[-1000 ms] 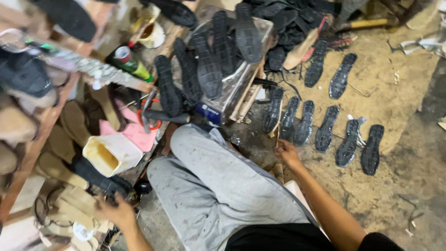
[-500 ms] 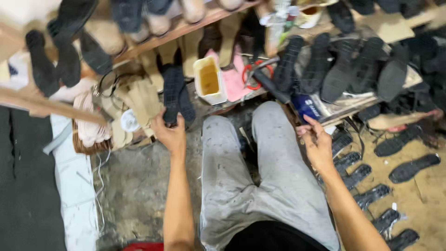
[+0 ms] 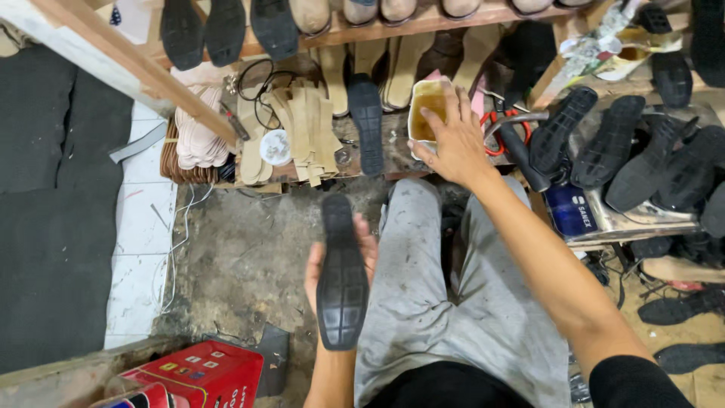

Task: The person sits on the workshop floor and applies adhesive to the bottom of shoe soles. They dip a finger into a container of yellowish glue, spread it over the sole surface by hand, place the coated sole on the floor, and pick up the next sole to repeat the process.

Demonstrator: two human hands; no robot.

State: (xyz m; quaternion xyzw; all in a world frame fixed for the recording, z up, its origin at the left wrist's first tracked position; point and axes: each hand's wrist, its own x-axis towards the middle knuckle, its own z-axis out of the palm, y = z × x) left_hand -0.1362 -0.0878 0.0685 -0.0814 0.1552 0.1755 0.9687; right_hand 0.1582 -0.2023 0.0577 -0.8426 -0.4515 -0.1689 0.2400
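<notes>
My left hand [image 3: 368,251] holds a black rubber shoe sole [image 3: 341,279], tread side up, over the floor beside my left knee. My right hand [image 3: 451,140] reaches forward with fingers spread and rests on the rim of a white tub [image 3: 424,98] filled with yellow-brown glue. A second black sole [image 3: 367,122] lies on the low shelf just left of the tub. Tan insoles [image 3: 303,132] are stacked further left on that shelf.
Black soles [image 3: 627,151] are piled on a metal box at the right, with red-handled pliers [image 3: 504,130] near the tub. Shoes line a wooden shelf [image 3: 393,23] above. A red box [image 3: 200,374] sits at bottom left beside a dark mat [image 3: 64,227].
My left hand took a black sole off the shelf and drew it back toward my knee. My right hand moved from the right side forward onto the glue tub.
</notes>
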